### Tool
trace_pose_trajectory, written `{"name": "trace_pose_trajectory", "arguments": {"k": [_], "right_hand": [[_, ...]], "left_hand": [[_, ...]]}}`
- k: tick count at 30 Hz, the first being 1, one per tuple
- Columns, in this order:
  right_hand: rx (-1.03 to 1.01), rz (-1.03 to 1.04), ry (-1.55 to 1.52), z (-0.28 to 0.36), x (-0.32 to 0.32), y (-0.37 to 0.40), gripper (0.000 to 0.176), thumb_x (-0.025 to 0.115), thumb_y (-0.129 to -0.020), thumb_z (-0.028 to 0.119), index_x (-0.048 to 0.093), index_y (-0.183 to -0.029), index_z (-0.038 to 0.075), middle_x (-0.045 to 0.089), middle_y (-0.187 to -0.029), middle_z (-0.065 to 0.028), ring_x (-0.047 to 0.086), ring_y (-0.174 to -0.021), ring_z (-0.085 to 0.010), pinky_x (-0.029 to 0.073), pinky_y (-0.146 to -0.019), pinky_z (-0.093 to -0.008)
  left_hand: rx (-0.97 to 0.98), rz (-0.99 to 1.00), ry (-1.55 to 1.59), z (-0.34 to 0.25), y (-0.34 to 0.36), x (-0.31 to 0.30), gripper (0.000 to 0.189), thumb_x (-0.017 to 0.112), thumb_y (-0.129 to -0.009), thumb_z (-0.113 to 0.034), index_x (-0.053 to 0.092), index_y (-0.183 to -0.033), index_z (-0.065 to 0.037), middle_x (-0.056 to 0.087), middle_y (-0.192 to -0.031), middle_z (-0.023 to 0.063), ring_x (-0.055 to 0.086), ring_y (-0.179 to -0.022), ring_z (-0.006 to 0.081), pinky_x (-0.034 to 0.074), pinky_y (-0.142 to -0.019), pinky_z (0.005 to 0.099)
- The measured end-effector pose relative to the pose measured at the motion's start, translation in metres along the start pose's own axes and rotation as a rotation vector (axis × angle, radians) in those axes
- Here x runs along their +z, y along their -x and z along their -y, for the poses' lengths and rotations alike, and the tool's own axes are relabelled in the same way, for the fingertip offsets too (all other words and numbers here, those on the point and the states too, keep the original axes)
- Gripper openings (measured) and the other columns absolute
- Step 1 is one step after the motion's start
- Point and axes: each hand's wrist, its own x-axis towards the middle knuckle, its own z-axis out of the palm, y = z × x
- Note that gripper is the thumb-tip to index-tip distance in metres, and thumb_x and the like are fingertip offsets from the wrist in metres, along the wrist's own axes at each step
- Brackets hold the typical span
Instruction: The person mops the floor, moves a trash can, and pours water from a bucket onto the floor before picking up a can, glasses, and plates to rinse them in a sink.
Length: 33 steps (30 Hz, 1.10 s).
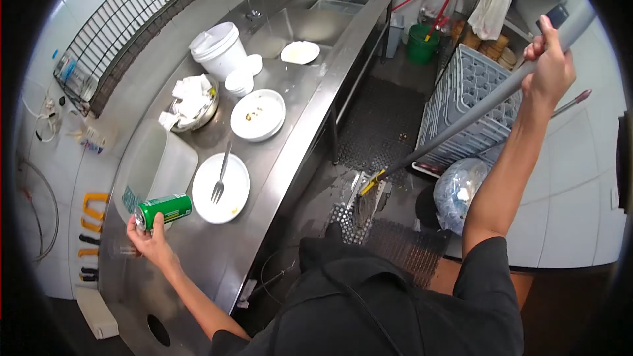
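Your left hand point(148, 237) is wrapped around a green metal drinks can point(163, 209), tipped on its side above the near end of the steel counter point(198, 254), just left of a white plate point(231, 194) bearing a fork point(221, 175). Well apart to the right, your right hand point(550, 62) clasps a long grey pole point(461, 125) up high, so that its lower end slants down to the floor beside the black rubber mat point(379, 125).

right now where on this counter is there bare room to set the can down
Bare steel lies on the counter nearest you, between the fork plate, the left hand with the can and the round hole. A thin strip runs along the front edge. Crowded farther back: dirty plate, napkin bowl, bucket.
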Motion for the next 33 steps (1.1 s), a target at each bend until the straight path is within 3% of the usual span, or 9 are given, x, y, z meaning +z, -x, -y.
{"name": "trace_pose_trajectory", "arguments": {"k": [8, 13, 18, 22, 23, 24, 25, 29, 33], "right_hand": [[-0.206, -0.133, 0.047, -0.024, 0.046, -0.065, 0.018, 0.073, -0.081, 0.010, 0.061, -0.075, -0.003, 0.051, -0.059, -0.0020, 0.045, -0.050, -0.0091, 0.038, -0.048, -0.0230], [-0.308, -0.222, 0.068, -0.097, 0.056, -0.114, 0.019, 0.072, -0.081, 0.010, 0.061, -0.072, -0.002, 0.052, -0.058, -0.0026, 0.047, -0.050, -0.0096, 0.041, -0.047, -0.0225], [-0.258, -0.226, 0.020, -0.228, 0.068, -0.192, 0.017, 0.073, -0.080, 0.012, 0.062, -0.075, -0.001, 0.057, -0.062, -0.0042, 0.054, -0.052, -0.0108, 0.047, -0.049, -0.0236], [-0.086, 0.140, 0.318, -0.349, 0.108, -0.256, 0.022, 0.070, -0.082, 0.025, 0.067, -0.088, 0.003, 0.061, -0.068, -0.0023, 0.058, -0.058, -0.0124, 0.046, -0.057, -0.0297], [-0.131, 0.183, 0.295, -0.411, 0.120, -0.278, 0.025, 0.070, -0.081, 0.026, 0.067, -0.091, 0.003, 0.062, -0.069, -0.0042, 0.058, -0.060, -0.0133, 0.046, -0.058, -0.0322], [-0.229, 0.261, 0.450, -0.457, 0.128, -0.288, 0.023, 0.071, -0.080, 0.023, 0.065, -0.089, 0.002, 0.062, -0.070, -0.0064, 0.057, -0.061, -0.0140, 0.046, -0.058, -0.0325], [-0.075, 0.367, 0.472, -0.499, 0.136, -0.293, 0.019, 0.071, -0.080, 0.017, 0.062, -0.085, 0.002, 0.061, -0.069, -0.0066, 0.055, -0.063, -0.0134, 0.046, -0.058, -0.0314], [0.074, 0.426, 0.162, -0.579, 0.166, -0.327, 0.015, 0.068, -0.082, 0.013, 0.059, -0.084, 0.001, 0.062, -0.069, -0.0041, 0.055, -0.065, -0.0105, 0.047, -0.062, -0.0296], [0.079, 0.367, 0.249, -0.618, 0.166, -0.381, 0.017, 0.067, -0.083, 0.013, 0.059, -0.090, -0.001, 0.066, -0.079, -0.0101, 0.060, -0.073, -0.0151, 0.048, -0.069, -0.0323]], "left_hand": [[0.001, 0.267, 0.320, -0.023, -0.026, 0.156, 0.057, 0.066, -0.081, 0.005, 0.037, -0.130, -0.001, 0.055, -0.119, 0.0129, 0.054, -0.107, 0.0190, 0.041, -0.097, 0.0324], [-0.047, 0.354, 0.500, -0.015, -0.017, 0.280, 0.061, 0.069, -0.076, 0.008, 0.038, -0.127, -0.003, 0.054, -0.120, 0.0126, 0.054, -0.108, 0.0186, 0.042, -0.095, 0.0319], [-0.073, 0.448, 0.527, -0.034, 0.005, 0.445, 0.062, 0.072, -0.076, 0.005, 0.039, -0.127, -0.002, 0.055, -0.116, 0.0120, 0.055, -0.104, 0.0188, 0.044, -0.092, 0.0319], [0.022, 0.633, 0.604, -0.072, 0.028, 0.642, 0.061, 0.075, -0.075, 0.002, 0.041, -0.125, -0.003, 0.057, -0.113, 0.0106, 0.057, -0.102, 0.0187, 0.048, -0.086, 0.0306], [0.014, 0.643, 0.617, -0.081, 0.036, 0.692, 0.060, 0.075, -0.075, 0.002, 0.041, -0.124, -0.003, 0.057, -0.113, 0.0105, 0.057, -0.102, 0.0182, 0.049, -0.086, 0.0294], [0.020, 0.667, 0.586, -0.092, 0.040, 0.739, 0.060, 0.076, -0.074, 0.002, 0.041, -0.124, -0.003, 0.057, -0.113, 0.0106, 0.057, -0.103, 0.0182, 0.049, -0.086, 0.0297], [0.020, 0.692, 0.549, -0.101, 0.045, 0.779, 0.061, 0.077, -0.074, 0.001, 0.041, -0.123, -0.003, 0.057, -0.113, 0.0108, 0.057, -0.103, 0.0182, 0.049, -0.087, 0.0300], [0.082, 0.683, 0.504, -0.111, 0.047, 0.917, 0.056, 0.078, -0.073, 0.000, 0.043, -0.117, -0.001, 0.057, -0.111, 0.0095, 0.057, -0.103, 0.0175, 0.048, -0.088, 0.0296], [0.115, 0.664, 0.452, -0.108, 0.047, 1.041, 0.059, 0.081, -0.070, -0.007, 0.044, -0.116, -0.002, 0.058, -0.108, 0.0108, 0.058, -0.098, 0.0184, 0.048, -0.085, 0.0308]]}}
